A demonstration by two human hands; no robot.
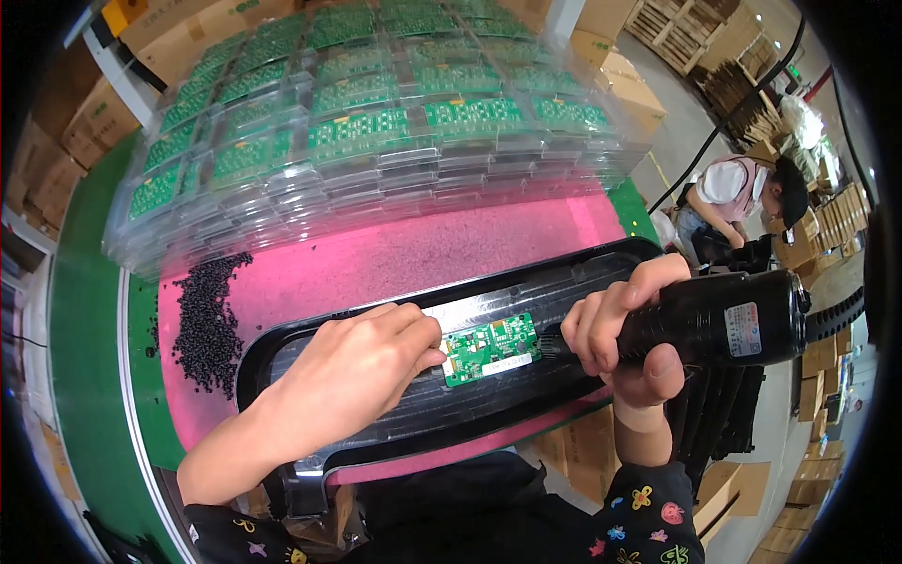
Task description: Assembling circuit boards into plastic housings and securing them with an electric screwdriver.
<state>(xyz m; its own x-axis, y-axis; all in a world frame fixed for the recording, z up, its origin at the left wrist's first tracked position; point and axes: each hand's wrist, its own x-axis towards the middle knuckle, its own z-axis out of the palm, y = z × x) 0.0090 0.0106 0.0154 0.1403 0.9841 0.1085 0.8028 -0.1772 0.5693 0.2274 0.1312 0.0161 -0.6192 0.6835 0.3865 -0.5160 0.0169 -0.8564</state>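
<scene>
My left hand (371, 362) is closed, its thumb and fingers pinched at the left end of a green circuit board (490, 348). What the fingertips hold, if anything, is hidden. The board lies in a long black plastic housing (404, 423) with raised rims. My right hand (631, 329) is wrapped round a black, cylindrical electric screwdriver (700, 324) that has a pale label. Its front end points left toward the board's right end, where dark bristle-like strands show. I cannot make out the tip.
Small black screws (209, 324) are heaped on the pink mat (423, 240) at the left. Behind it rise stacked clear trays (376, 169) of green boards. A ribbed cable (839, 318) trails right from the screwdriver. A person (738, 202) bends over at the far right, near cardboard boxes (634, 89).
</scene>
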